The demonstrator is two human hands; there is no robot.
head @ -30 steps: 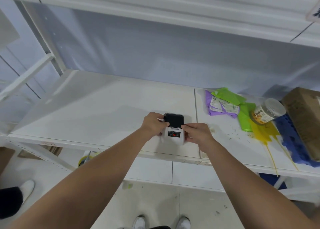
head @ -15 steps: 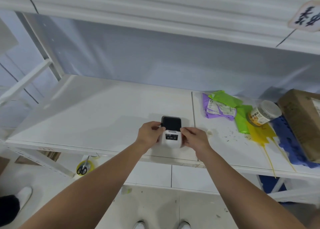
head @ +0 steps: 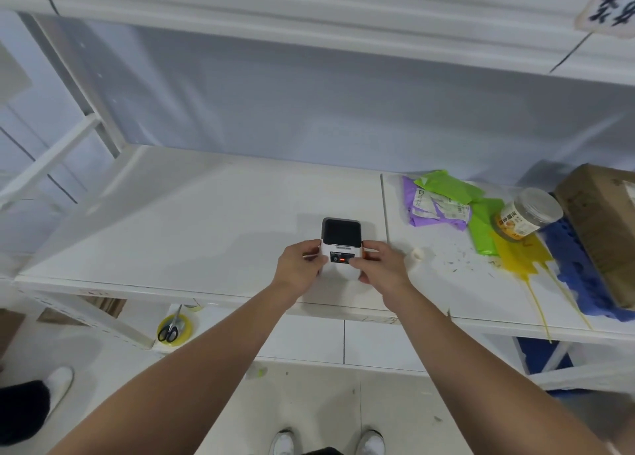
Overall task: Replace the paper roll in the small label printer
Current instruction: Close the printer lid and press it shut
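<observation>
Gripping the label printer point(head: 341, 248) near the shelf point(head: 206, 248) front edge, our left hand point(head: 299, 265) and right hand point(head: 379, 268) are clasping its sides; lid apparently shut, roll swap seemingly pending.

White shelf point(head: 213, 234), printer point(head: 341, 245), jar point(head: 525, 214)

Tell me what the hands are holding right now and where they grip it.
Both hands hold the label printer on the shelf: left hand on its left side, right hand on its right side.
</observation>
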